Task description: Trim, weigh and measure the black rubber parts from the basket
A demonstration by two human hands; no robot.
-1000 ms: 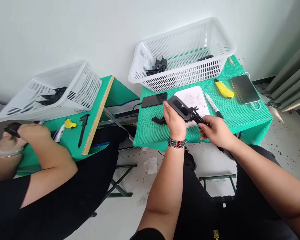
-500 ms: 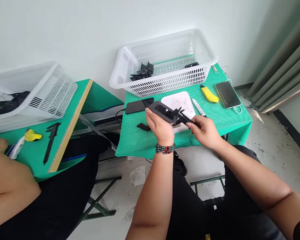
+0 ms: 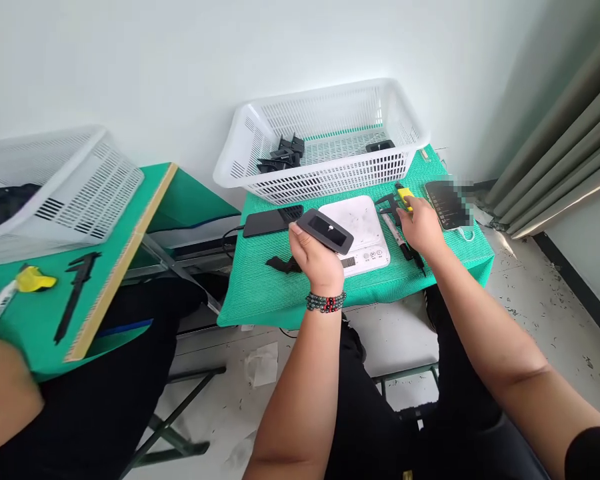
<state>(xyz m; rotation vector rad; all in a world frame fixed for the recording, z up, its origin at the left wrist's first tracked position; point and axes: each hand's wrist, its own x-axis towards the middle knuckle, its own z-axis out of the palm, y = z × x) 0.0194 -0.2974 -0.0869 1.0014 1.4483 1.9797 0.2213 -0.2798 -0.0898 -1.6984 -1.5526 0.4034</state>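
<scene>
My left hand (image 3: 317, 263) holds a black rectangular plastic frame (image 3: 344, 241) with an opening in its middle, tilted above the digital scale (image 3: 360, 223). At the right side of the scale, my right hand (image 3: 423, 230) has its fingers closed on a small yellow tool (image 3: 405, 194) with a black end, which lies on the green cloth. The hand covers most of that tool. Beside the right fingertips lie a black caliper (image 3: 387, 201) and a white marker pen (image 3: 393, 229).
Behind the scale stands a white plastic basket (image 3: 320, 177) with several black parts inside. A black device (image 3: 267, 223) with a cable and a phone (image 3: 445, 203) flank the scale. Another person's arm (image 3: 5, 387) rests by the left table, near a second caliper (image 3: 75, 293).
My right hand has let go of the caliper, which now lies beside the marker, and has moved right onto the yellow tool. My left hand still holds the black frame.
</scene>
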